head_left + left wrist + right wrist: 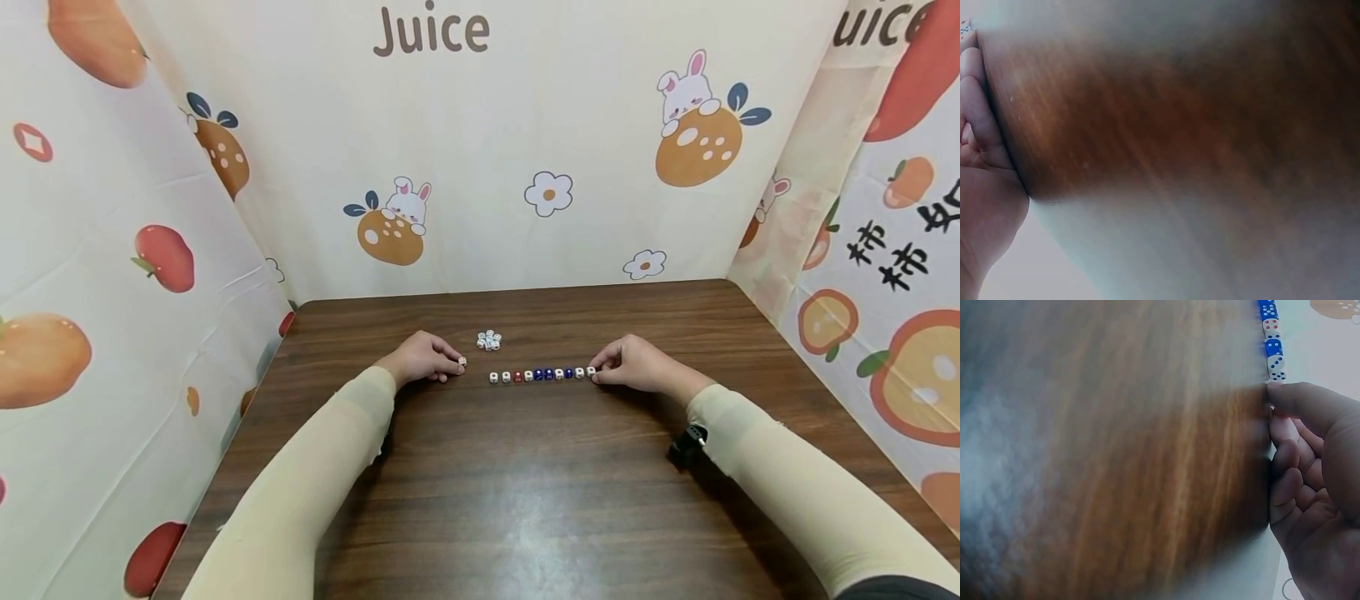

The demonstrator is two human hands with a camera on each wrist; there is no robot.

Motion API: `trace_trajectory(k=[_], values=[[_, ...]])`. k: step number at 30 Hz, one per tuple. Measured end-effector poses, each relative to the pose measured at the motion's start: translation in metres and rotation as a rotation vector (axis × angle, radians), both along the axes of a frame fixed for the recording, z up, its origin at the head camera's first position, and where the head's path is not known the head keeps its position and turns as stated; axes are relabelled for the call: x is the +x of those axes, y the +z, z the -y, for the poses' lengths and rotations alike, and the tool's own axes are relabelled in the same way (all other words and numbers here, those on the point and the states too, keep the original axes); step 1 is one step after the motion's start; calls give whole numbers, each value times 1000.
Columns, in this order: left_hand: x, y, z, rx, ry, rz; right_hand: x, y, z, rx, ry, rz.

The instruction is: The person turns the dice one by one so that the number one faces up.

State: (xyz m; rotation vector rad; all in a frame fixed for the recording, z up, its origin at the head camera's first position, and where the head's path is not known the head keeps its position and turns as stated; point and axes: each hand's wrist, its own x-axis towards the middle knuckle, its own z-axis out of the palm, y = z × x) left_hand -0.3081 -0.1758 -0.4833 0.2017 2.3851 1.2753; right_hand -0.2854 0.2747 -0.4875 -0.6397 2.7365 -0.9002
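Observation:
In the head view a row of small dice (528, 376), white, red and blue, runs from left to right across the wooden table. My left hand (422, 358) pinches a white die (462, 362) between thumb and fingertips, left of the row and apart from it. At the row's right end my right hand (634, 364) holds the last white die (591, 372) between thumb and forefinger. From the right wrist, that die is mostly hidden by the thumb (1310, 403), with blue and white dice (1274, 347) lined up beyond it. The left wrist view catches only a bit of die at its edge.
A small cluster of white dice (488, 340) lies behind the row, near its left end. Printed cloth (480, 150) with fruit and rabbits hangs behind the table (480, 483) and along both sides. A black device (686, 446) is strapped under the right wrist.

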Motion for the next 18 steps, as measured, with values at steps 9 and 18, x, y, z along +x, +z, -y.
trace_trajectory(k=[9, 18], values=[[2, 3, 1, -3, -5, -11, 1, 2, 2, 7, 10, -13], [2, 3, 1, 10, -16, -19, 4, 2, 3, 9, 1, -1]])
